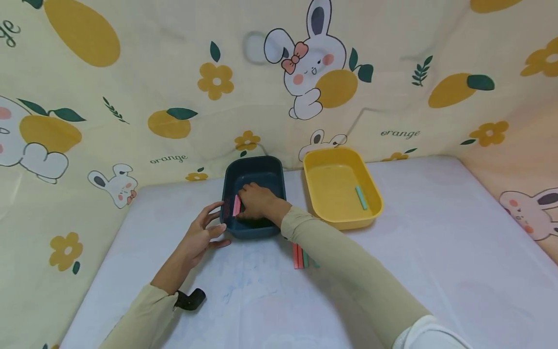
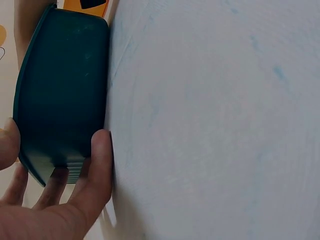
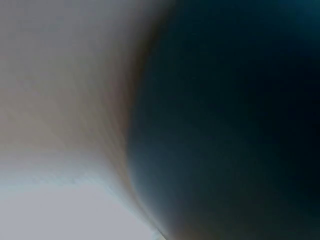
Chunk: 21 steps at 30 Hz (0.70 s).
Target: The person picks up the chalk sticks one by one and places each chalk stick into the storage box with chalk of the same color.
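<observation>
Left hand (image 1: 199, 241): spread at the near left corner of the dark blue bin (image 1: 255, 233), digits fanned from rim down the outer wall. In the left wrist view one digit sits low on the wall, close to the tabletop (image 1: 244, 310). Reads as a light brace, likely so the bin does not slide; no firm grip seen.

Right hand (image 1: 258, 201): inside the same bin, reaching in from the right, fingers bent downward. Whether it pinches anything, cannot tell; the right wrist view is too dark and blurred.

Pink stick (image 1: 237, 205): in the dark blue bin, near its left wall, just beside the right hand's fingers.

Yellow bin (image 1: 333, 189): right of the dark one, a mint stick (image 1: 361, 198) lying toward its right side. Perhaps the two bins keep colours apart.

Two red sticks (image 1: 297, 257) and a green stick (image 1: 305, 259): side by side on the tabletop in front of the bins, partly hidden by the right forearm. Probably laid there for easy reach.
</observation>
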Available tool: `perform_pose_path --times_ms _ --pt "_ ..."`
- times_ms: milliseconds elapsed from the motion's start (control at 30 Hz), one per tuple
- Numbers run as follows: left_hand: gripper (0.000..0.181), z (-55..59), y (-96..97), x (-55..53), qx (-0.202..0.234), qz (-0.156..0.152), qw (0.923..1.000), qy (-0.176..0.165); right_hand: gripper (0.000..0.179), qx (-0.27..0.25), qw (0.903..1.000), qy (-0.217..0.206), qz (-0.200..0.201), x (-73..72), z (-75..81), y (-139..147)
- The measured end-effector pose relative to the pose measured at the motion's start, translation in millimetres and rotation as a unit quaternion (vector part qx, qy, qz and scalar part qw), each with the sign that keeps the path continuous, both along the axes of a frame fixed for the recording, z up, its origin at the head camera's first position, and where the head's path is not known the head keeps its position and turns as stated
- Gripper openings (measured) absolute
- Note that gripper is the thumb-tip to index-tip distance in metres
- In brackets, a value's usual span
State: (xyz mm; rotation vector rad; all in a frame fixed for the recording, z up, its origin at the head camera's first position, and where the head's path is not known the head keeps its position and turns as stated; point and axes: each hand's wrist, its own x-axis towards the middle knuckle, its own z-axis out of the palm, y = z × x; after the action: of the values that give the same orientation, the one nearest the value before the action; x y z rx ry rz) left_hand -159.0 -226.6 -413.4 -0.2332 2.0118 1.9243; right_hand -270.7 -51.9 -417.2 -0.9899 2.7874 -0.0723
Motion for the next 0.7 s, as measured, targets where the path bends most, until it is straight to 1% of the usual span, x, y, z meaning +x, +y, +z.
perform_pose_path --times_ms 133,233,367,433,567,633,700 --pt "0.067 0.8 0.2 1.0 -0.001 -0.003 1.0000 0.005 0.076 -0.017 0.9996 -0.023 -0.008 -1.8 2.7 0.3" --pt "0.067 0.5 0.8 1.5 -0.004 -0.003 1.0000 0.005 0.079 -0.027 0.9989 -0.036 -0.009 -2.8 2.6 2.4" --pt "0.067 -1.4 2.3 2.2 -0.003 -0.005 1.0000 0.005 0.085 -0.040 0.9978 -0.053 -0.003 -1.9 5.6 10.1" --pt "0.067 -1.8 2.3 2.4 -0.002 -0.004 1.0000 0.002 0.085 -0.047 0.9972 -0.058 0.002 0.0 9.5 16.1" --pt "0.067 -0.2 1.9 2.0 -0.003 0.001 1.0000 -0.005 0.083 -0.070 0.9958 -0.055 0.021 7.9 20.6 33.5" --pt "0.067 1.0 1.6 1.0 -0.006 0.003 0.9999 -0.008 0.079 -0.090 0.9944 -0.049 0.027 13.9 25.5 44.6" --pt "0.068 2.3 1.8 -0.4 -0.008 0.001 0.9999 -0.008 0.075 -0.119 0.9913 -0.050 0.024 21.6 30.1 57.0"
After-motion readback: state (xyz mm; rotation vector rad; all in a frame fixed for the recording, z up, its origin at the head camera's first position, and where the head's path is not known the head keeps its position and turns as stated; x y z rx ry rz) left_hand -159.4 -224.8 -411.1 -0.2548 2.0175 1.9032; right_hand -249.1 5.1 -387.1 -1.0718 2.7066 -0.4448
